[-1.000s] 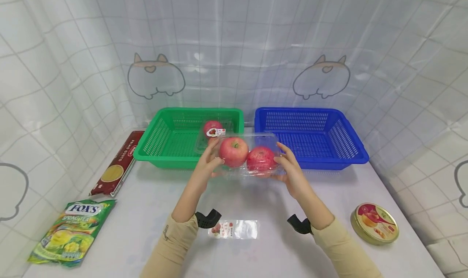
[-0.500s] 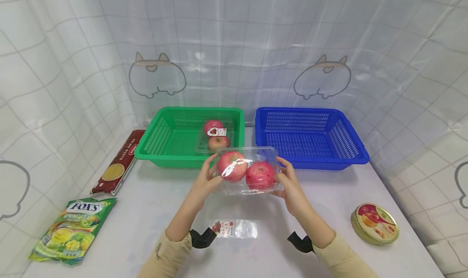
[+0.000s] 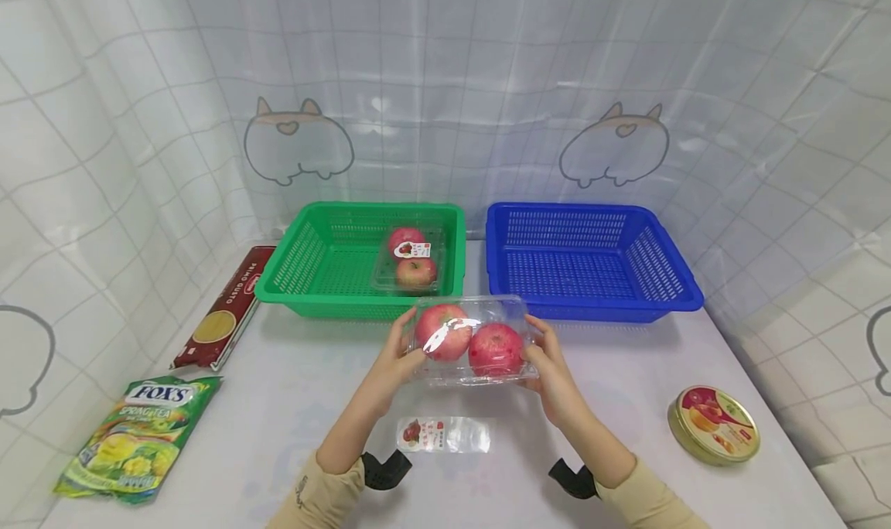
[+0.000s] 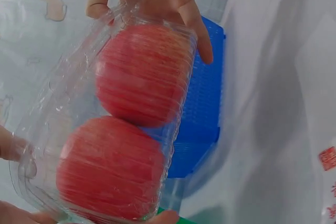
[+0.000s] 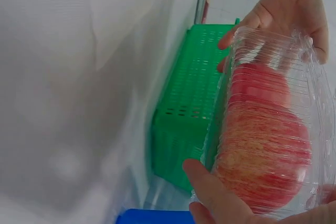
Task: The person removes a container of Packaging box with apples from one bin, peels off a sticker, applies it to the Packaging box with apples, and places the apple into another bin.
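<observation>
There, I saw left hand and right hand, fingers clamped on the clear apple box, front-right of the green basket!

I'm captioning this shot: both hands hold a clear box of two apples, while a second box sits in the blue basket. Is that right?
No: the second box sits in the green basket, not the blue basket, per the head view. The left hand and right hand hold a clear box of two apples.
</observation>
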Demonstrator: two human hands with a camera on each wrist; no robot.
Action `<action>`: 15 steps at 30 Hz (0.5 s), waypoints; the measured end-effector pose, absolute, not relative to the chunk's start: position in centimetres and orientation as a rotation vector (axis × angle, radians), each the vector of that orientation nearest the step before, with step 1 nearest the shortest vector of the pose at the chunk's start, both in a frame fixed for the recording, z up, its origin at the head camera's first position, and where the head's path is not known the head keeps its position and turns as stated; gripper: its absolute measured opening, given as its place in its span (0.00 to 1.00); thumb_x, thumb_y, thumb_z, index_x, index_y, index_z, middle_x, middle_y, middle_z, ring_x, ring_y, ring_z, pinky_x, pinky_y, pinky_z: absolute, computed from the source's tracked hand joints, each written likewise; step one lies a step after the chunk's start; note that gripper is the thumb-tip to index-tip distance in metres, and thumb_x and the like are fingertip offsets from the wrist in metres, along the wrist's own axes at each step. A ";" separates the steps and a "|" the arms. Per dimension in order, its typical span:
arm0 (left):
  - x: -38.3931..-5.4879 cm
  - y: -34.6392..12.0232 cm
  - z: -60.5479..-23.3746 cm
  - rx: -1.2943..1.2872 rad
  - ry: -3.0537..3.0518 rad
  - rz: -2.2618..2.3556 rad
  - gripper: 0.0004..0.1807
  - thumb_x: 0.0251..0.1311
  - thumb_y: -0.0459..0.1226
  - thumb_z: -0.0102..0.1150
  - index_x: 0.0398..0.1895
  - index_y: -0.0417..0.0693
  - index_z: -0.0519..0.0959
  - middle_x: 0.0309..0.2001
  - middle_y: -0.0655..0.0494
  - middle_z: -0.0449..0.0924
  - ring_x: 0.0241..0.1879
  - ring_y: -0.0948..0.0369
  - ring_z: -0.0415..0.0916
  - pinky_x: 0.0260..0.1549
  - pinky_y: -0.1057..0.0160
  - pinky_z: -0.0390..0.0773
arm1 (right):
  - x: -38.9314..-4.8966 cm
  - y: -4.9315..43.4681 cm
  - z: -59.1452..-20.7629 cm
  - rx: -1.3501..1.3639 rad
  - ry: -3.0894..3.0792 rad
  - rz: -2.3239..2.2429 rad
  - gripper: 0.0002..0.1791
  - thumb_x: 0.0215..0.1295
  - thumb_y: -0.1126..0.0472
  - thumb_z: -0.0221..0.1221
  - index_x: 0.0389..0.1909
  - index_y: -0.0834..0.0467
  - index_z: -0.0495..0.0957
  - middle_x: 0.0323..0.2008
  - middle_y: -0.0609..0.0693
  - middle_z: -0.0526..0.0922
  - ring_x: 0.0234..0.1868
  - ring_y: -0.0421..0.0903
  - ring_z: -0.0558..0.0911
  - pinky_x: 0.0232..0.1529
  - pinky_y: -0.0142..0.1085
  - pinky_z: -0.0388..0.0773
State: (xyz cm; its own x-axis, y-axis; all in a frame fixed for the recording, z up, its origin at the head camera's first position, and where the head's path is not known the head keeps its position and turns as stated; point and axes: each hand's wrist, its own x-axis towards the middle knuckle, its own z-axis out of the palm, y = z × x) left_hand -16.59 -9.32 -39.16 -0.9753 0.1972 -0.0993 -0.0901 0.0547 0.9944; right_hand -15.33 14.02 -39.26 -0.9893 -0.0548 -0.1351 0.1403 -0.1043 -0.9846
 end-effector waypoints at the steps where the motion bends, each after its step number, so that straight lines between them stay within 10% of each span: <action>1: -16.6 -9.3 -39.3 0.103 2.120 2.021 0.41 0.52 0.33 0.49 0.71 0.49 0.45 0.69 0.34 0.48 0.65 0.40 0.53 0.52 0.39 0.66 | -15.4 14.0 -39.4 0.097 2.006 -2.239 0.35 0.56 0.66 0.44 0.68 0.57 0.50 0.60 0.63 0.54 0.51 0.54 0.67 0.47 0.50 0.74; 15: -16.9 -9.4 -41.1 0.146 2.180 2.015 0.42 0.52 0.30 0.49 0.72 0.44 0.45 0.72 0.39 0.39 0.70 0.42 0.32 0.62 0.39 0.47 | -15.6 14.1 -41.1 0.125 2.010 -2.229 0.36 0.55 0.69 0.45 0.67 0.56 0.51 0.58 0.63 0.57 0.45 0.48 0.70 0.44 0.43 0.73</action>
